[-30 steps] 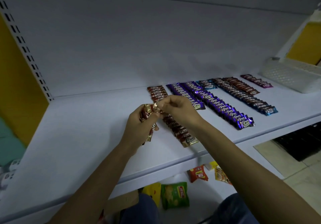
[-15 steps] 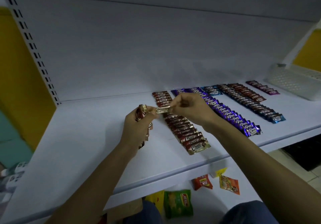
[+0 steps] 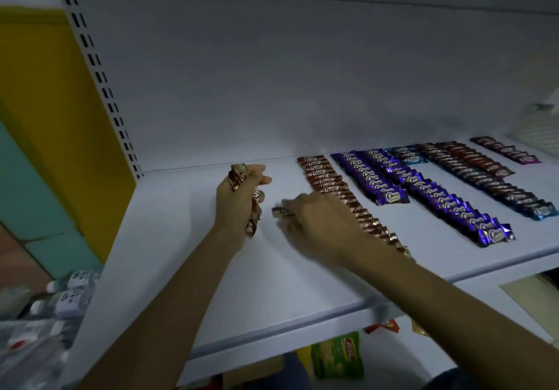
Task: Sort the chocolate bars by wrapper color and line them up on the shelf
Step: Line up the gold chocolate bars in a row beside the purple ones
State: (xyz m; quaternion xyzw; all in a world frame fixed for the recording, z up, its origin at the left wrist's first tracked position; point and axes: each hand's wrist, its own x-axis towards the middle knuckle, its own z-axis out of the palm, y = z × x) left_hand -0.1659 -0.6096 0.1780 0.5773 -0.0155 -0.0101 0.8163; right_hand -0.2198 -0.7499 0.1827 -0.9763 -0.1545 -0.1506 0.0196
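White metal shelf (image 3: 181,253) fills most of view, deck bare at 9 o'clock, stocked from centre out to 3 o'clock. Rows run front to back: long brown-red foil-wrapped chocolate bar row (image 3: 325,182) at centre, part hidden under the right forearm; two purple-wrapped bar rows (image 3: 429,196) just beside it toward 3 o'clock; small blue-wrapped group (image 3: 406,155) at the back; dark brown rows (image 3: 484,174) further right, blue bar at front end; short magenta row (image 3: 508,152) at 2 o'clock. Green snack packet (image 3: 337,356) on lower level at 6 o'clock, not part of the sort. Left hand (image 3: 239,199), 10 o'clock of centre, closed round a bunch of brown-red bars (image 3: 255,208) standing roughly upright in the fist. Right hand (image 3: 317,217) low over the deck, fingertips pinched on a single brown-red bar (image 3: 279,211) just left of the brown-red row; blurred, so can't tell if bar touches shelf. Likely starting a second brown-red column. Bars look light, small, fairly stiff, foil slick and crinkly; best pinched across the short sides mid-body, not by crimped ends, which flex. Bunch could slip.
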